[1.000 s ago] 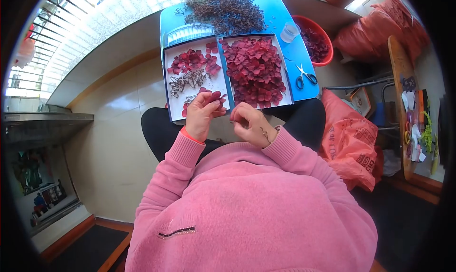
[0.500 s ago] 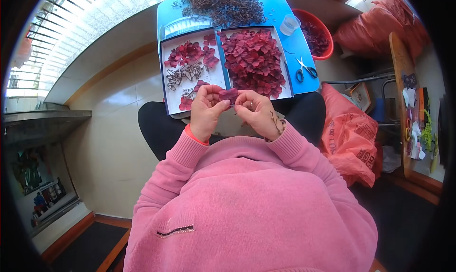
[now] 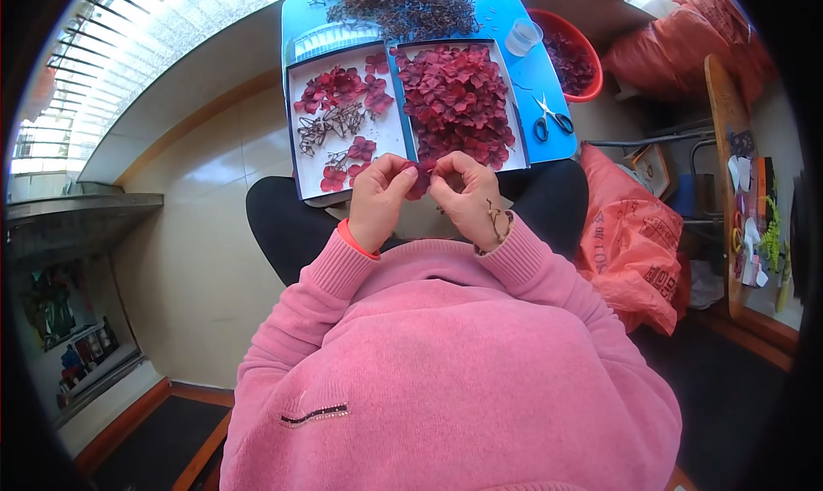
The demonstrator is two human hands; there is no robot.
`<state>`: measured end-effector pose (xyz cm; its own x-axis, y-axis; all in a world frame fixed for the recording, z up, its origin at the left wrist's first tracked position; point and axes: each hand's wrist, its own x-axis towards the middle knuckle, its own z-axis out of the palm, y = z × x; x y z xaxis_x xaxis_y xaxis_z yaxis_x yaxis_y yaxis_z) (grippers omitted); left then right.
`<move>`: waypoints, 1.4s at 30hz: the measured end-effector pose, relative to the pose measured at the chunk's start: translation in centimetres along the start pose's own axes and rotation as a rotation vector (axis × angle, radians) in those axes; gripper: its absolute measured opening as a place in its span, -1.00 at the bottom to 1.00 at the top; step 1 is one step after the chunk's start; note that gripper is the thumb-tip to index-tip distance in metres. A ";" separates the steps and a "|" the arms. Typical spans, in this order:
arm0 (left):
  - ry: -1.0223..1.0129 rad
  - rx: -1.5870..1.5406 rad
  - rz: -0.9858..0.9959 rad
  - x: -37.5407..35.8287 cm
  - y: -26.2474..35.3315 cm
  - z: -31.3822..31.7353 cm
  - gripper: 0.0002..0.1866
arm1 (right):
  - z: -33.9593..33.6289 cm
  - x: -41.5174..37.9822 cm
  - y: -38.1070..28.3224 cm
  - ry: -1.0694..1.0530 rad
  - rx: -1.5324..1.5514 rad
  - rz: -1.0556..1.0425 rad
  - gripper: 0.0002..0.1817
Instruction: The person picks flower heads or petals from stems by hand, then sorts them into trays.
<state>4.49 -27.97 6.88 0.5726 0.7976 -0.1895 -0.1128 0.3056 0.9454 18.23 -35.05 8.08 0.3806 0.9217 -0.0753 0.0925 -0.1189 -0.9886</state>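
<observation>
Left hand [image 3: 375, 201], head view: thumb and forefinger pinch a red flower [image 3: 419, 183], other fingers curled. Right hand [image 3: 468, 198]: thumb and forefinger pressed together on the flower's right edge. Whether they also have a bit of stem, can't tell; the fingers cover it.

Key geometry: flower sits directly between the two sets of fingertips, so right of the left hand, left of the right hand. Both touch it, neither is nearer. A bit more of it shows on the left hand's side. Long axis: none readable, outline is partly hidden.

Flower lines up with the near end of the gap between left tray [image 3: 390, 144] and right tray [image 3: 516, 157]. Touching a tray edge or held above it: can't tell.

Left tray has scattered flowers [image 3: 334, 88] plus brown stems [image 3: 330, 124]. Right tray is heaped with red petals [image 3: 459, 101]. Both sit on a blue table [image 3: 553, 150]. Stem heap [image 3: 403, 9] beyond the trays, scissors [image 3: 551, 120] just right of the right tray, plastic cup [image 3: 523, 36] farther out, red basin [image 3: 597, 79] off the table's right side.
</observation>
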 end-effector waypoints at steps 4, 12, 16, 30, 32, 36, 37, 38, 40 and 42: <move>0.057 0.167 0.191 -0.3 -0.8 0.6 -0.97 | 0.2 -0.2 0.2 0.095 -0.233 -0.267 -0.93; 0.084 0.581 0.808 -1.3 0.8 1.1 -0.87 | 0.4 -0.9 -1.5 0.092 -0.166 -0.362 -0.89; 0.009 0.632 0.988 -1.4 2.1 0.8 -0.82 | 0.5 -1.0 -1.9 0.106 -0.038 -0.469 -0.87; 0.047 0.809 1.107 -1.9 3.1 0.6 -0.74 | -0.4 -0.5 -1.4 -0.259 0.696 0.022 -0.88; 0.051 0.778 1.063 -2.5 4.2 0.7 -0.76 | 0.0 -0.1 -1.4 -0.204 0.714 -0.013 -0.87; 0.208 0.604 0.847 -2.1 4.9 -0.1 -0.82 | 0.2 0.0 -1.6 -0.184 0.657 0.038 -0.87; 0.243 0.525 0.741 -2.0 5.2 -0.1 -0.84 | 0.1 -0.2 -1.3 -0.172 0.564 0.044 -0.86; 0.278 0.447 0.634 -1.9 5.3 0.0 -0.85 | 0.0 -0.3 -0.8 -0.160 0.471 0.050 -0.84; 0.215 0.460 0.590 -1.5 5.4 -0.6 -0.87 | 0.0 -0.4 -1.1 -0.166 0.281 0.093 -0.85; 0.139 0.499 0.561 -1.2 5.1 -1.2 -0.86 | -0.2 -0.3 -2.1 -0.197 0.084 0.170 -0.88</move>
<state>2.26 -26.81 11.60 0.4268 0.8322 0.3538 0.0425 -0.4093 0.9114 18.15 -35.12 10.20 0.1969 0.9462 -0.2567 -0.0371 -0.2545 -0.9664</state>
